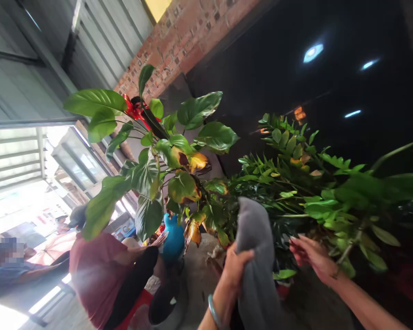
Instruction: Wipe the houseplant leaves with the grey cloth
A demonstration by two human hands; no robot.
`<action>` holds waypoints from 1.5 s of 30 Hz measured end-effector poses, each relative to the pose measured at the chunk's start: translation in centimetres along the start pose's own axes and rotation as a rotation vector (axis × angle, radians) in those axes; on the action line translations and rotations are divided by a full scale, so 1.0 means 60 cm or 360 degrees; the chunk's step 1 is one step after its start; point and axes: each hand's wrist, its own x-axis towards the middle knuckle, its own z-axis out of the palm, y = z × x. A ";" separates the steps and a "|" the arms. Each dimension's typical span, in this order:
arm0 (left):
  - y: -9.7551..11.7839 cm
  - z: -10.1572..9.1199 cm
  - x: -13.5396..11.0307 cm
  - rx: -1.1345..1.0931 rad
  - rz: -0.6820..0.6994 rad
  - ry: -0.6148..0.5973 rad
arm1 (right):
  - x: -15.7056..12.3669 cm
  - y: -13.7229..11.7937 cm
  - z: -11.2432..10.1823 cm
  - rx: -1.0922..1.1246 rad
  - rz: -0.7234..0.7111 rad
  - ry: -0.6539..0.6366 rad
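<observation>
A grey cloth (256, 256) is gripped in my left hand (236, 266), its upper end standing up in front of the leaves and its lower part hanging toward the bottom edge. A pale bangle circles my left wrist. To the right of the cloth, my right hand (311, 255) reaches in among the lower stems of a bushy green plant (316, 192). Its fingers stretch leftward, a little bent and slightly blurred, with nothing visible in them. Ahead of my hands stands a broad-leaved plant (147, 176) with several yellowed, browned leaves (194, 233).
On the left a person in a reddish top (96, 275) sits beside a blue rounded object (173, 240) and a dark bucket (165, 302). Another person (10, 270) is farther left. A dark glossy panel (261, 68) rises behind the plants; a red bow (136, 110) shows among the leaves.
</observation>
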 end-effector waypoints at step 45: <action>-0.021 0.015 0.011 0.0183 -0.0013 -0.0185 | 0.007 0.010 -0.037 -0.0158 0.0087 -0.0165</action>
